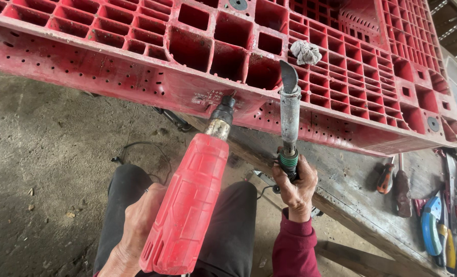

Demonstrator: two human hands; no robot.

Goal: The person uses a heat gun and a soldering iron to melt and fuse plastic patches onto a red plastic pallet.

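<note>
Heating step, by look: left hand point(136, 231) fingers wrapped round red heat gun point(187, 200), nozzle at red pallet point(110, 72) edge. Right hand point(296, 187) fingers closed on metal scraper point(290, 110), just right of nozzle. Next likely needs scraper pressed onto heated spot.

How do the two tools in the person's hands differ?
The red heat gun in the left hand is thick and plastic-bodied; the metal iron in the right hand is slim and grey. The gun's nozzle meets the red pallet edge; the iron's flattened tip rises above it. Both point at the same spot.
</note>
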